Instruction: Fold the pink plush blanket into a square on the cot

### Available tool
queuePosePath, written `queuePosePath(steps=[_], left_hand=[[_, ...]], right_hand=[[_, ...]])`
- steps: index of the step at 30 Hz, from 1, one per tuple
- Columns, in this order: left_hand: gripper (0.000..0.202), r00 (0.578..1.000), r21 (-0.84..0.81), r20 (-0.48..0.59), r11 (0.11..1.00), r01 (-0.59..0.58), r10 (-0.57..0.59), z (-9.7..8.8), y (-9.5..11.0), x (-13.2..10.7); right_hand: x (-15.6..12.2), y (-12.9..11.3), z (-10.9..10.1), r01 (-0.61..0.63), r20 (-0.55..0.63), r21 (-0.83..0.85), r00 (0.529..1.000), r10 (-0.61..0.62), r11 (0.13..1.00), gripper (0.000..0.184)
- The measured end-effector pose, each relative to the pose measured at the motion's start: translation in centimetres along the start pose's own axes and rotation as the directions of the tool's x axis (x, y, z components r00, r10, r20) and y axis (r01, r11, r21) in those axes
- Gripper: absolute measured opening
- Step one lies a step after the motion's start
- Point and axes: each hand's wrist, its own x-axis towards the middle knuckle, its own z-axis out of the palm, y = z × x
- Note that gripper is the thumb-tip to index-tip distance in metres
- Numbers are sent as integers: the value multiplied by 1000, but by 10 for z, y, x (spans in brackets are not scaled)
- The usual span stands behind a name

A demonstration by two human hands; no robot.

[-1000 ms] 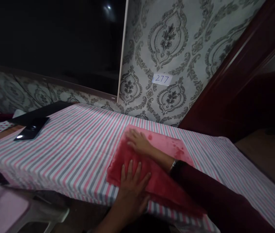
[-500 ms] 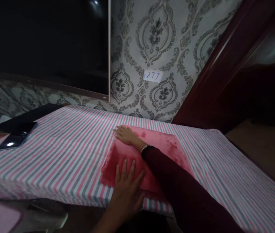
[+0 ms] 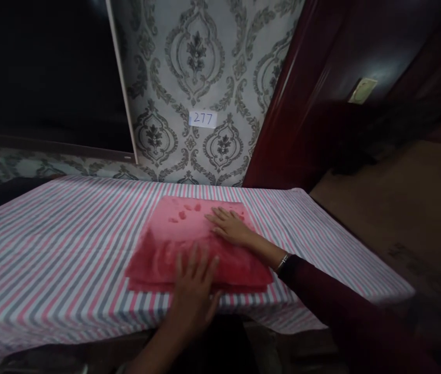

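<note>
A folded red velvety cloth (image 3: pixel 189 228) lies flat near the front edge of the table, with darker brushed marks across its pile. My left hand (image 3: pixel 192 285) rests at its front edge with fingers spread over the near part, slightly blurred. Flat on the upper right of the cloth is my right hand (image 3: pixel 231 227), its fingers stretched out to the left. A bracelet circles my right wrist. Neither hand grasps anything.
A striped cover (image 3: pixel 68 249) drapes over the table. On the patterned wall behind are a large dark screen (image 3: pixel 44 72) and a paper label (image 3: pixel 203 119) reading 277. A dark red wooden panel (image 3: pixel 282 130) stands at the right. Dark items sit at the table's left end.
My right hand has slid from the cloth's far left corner to its right side. My left hand stays at the front edge. The view has turned to the right.
</note>
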Motion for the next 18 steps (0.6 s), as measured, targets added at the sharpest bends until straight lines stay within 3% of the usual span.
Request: queuePosePath(steps=[3, 6, 9, 12, 18], left_hand=[[67, 987, -74, 89, 990, -124, 130, 18, 35, 20], [77, 977, -102, 160, 987, -124, 139, 39, 52, 24], [88, 969, -88, 208, 989, -120, 136, 51, 54, 18], [95, 964, -58, 231, 991, -120, 130, 51, 53, 14], [91, 962, -27, 244, 992, -121, 124, 47, 54, 16]], right_hand=[[-10, 17, 7, -3, -6, -31, 1000, 3, 1000, 58], [-3, 32, 15, 3, -16, -61, 1000, -4, 998, 59], [15, 49, 19, -4, -29, -41, 1000, 3, 999, 61], [35, 67, 18, -37, -21, 27, 999, 38, 999, 62], [67, 100, 16, -145, 28, 214, 989, 143, 966, 61]])
